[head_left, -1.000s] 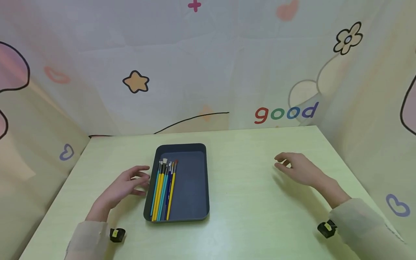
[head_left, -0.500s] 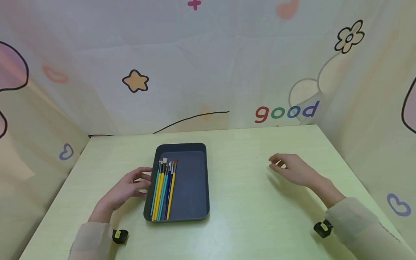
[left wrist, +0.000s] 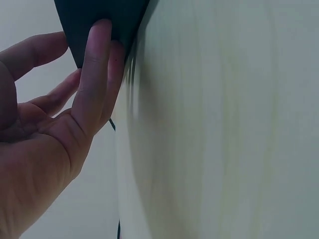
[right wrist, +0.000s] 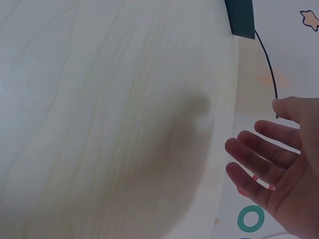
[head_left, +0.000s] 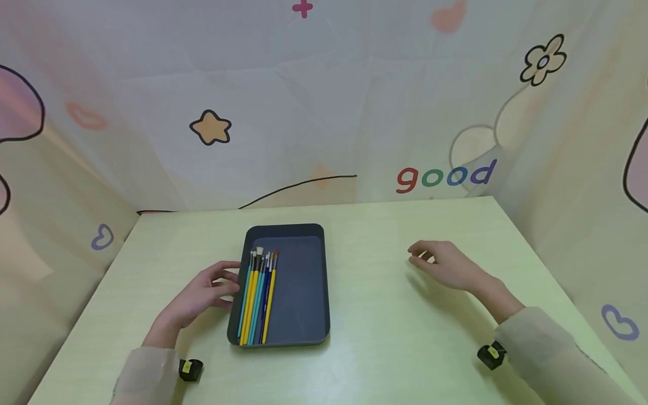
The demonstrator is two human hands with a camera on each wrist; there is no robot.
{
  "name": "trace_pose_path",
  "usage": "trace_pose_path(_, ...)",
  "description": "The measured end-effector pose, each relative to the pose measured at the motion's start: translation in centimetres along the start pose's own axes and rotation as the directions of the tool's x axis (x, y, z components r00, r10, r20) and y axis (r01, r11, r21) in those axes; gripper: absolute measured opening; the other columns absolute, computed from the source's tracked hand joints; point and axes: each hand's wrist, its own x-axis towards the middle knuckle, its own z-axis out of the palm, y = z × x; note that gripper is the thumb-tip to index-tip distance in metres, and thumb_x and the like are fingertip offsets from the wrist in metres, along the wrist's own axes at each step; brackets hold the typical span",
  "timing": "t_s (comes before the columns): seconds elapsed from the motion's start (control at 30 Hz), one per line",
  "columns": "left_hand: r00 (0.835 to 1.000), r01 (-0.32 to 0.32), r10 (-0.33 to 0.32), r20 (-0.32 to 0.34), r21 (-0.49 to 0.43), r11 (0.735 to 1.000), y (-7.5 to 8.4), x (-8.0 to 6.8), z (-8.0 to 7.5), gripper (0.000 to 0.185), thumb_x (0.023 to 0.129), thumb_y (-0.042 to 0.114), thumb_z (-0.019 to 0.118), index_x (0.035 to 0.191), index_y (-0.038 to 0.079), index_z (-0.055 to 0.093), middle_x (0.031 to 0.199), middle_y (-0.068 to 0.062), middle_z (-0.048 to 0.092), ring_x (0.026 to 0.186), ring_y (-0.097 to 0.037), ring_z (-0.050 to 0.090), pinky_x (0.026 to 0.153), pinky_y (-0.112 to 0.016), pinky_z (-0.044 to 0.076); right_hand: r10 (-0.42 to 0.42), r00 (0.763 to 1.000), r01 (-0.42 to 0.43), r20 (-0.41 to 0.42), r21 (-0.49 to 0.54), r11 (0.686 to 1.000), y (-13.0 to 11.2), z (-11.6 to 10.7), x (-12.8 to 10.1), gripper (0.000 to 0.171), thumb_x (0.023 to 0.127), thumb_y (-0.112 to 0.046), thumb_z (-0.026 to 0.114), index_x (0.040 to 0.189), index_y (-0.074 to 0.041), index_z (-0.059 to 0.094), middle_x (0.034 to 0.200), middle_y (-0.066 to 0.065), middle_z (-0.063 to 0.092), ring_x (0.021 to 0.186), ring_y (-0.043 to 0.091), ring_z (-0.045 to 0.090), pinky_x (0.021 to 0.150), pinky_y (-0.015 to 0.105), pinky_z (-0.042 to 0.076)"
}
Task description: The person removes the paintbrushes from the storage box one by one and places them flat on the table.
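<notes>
A pale green wood-grain surface (head_left: 385,315) fills the space, closed in on three sides by a printed cloth backdrop (head_left: 324,101). On the cloth behind the surface's far edge, the word "good" (head_left: 445,175) stands in coloured letters toward the right. Left of it are a black curved line (head_left: 298,188) and an orange star (head_left: 211,127). Up to the right of the word sits a flower (head_left: 543,61).

I'm at a small craft corner: cartoon-printed cloth (head_left: 324,101) curtains my pale bench (head_left: 385,315), with a tray (head_left: 298,292) of paintbrushes (head_left: 258,295).
</notes>
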Motion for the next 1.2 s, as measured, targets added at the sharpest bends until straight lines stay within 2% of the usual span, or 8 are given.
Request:
trace_pose_path(0.2,1.0,-0.012,0.012,0.004,0.002,1.0,0.3,0.3,1.3,0.054,0.101,0.007,0.062,0.151,0.001,0.041,0.13,-0.026,0.051,0.106,-0.034,0.061,0.082,-0.044,0.062,0.001,1.0,-0.001,0.011,0.042,0.999,-0.4,0.2,0.6,0.028,0.104,-0.02,0.062,0.123,0.001,0.069,0.114,0.005,0.071,0.101,0.023,0.067,0.088,0.044,0.057)
trace_pose_path(0.33,1.0,-0.017,0.017,0.002,0.01,1.0,0.5,0.5,2.0,0.054,0.1,0.006,0.061,0.15,0.001,0.041,0.129,-0.026,0.052,0.105,-0.034,0.061,0.081,-0.044,0.062,0.023,0.999,-0.027,0.029,0.143,0.989,-0.6,0.5,0.9,0.031,0.105,-0.022,0.061,0.124,0.0,0.069,0.113,0.008,0.072,0.1,0.023,0.067,0.086,0.04,0.056)
trace_pose_path(0.43,1.0,-0.017,0.017,-0.001,0.01,1.0,0.5,0.7,2.5,0.054,0.1,0.006,0.061,0.15,0.002,0.042,0.129,-0.025,0.052,0.105,-0.034,0.062,0.08,-0.044,0.062,0.046,0.998,-0.055,0.043,0.248,0.967,-1.0,0.5,1.0,0.032,0.106,-0.022,0.06,0.125,0.003,0.066,0.113,0.014,0.072,0.099,0.025,0.069,0.084,0.038,0.058)
trace_pose_path(0.63,1.0,-0.016,0.016,-0.001,-0.002,1.0,0.7,0.9,3.4,0.053,0.1,0.004,0.06,0.15,0.003,0.042,0.129,-0.025,0.052,0.105,-0.035,0.062,0.08,-0.044,0.062,0.07,0.996,-0.091,0.063,0.448,0.889,-1.9,0.7,1.5,0.034,0.107,-0.018,0.057,0.128,0.009,0.06,0.118,0.026,0.067,0.104,0.035,0.069,0.085,0.037,0.061)
trace_pose_path(0.8,1.0,-0.01,0.01,0.004,-0.01,1.0,0.9,1.0,4.0,0.056,0.099,0.004,0.062,0.151,0.004,0.041,0.131,-0.025,0.051,0.105,-0.034,0.061,0.081,-0.045,0.062,0.086,0.992,-0.123,0.092,0.568,0.814,-3.3,1.0,2.1,0.034,0.107,-0.014,0.057,0.13,0.011,0.057,0.121,0.032,0.063,0.107,0.042,0.067,0.087,0.04,0.06)
trace_pose_path(1.0,1.0,-0.015,0.015,0.027,-0.004,1.0,1.2,1.2,4.6,0.059,0.098,0.005,0.063,0.152,0.004,0.039,0.132,-0.025,0.051,0.105,-0.034,0.062,0.082,-0.044,0.061,0.094,0.977,-0.198,0.189,0.662,0.722,-5.2,1.3,2.6,0.041,0.107,-0.014,0.057,0.138,0.011,0.05,0.128,0.034,0.059,0.116,0.048,0.063,0.093,0.043,0.057)
trace_pose_path(1.2,0.999,-0.014,0.014,0.048,-0.013,1.0,1.5,1.2,5.1,0.06,0.097,0.005,0.064,0.152,0.005,0.039,0.132,-0.024,0.05,0.106,-0.034,0.062,0.084,-0.045,0.061,0.032,0.953,-0.245,0.301,0.705,0.665,-6.5,1.6,2.6,0.049,0.107,-0.019,0.056,0.146,0.009,0.045,0.138,0.032,0.055,0.122,0.039,0.062,0.098,0.042,0.055)
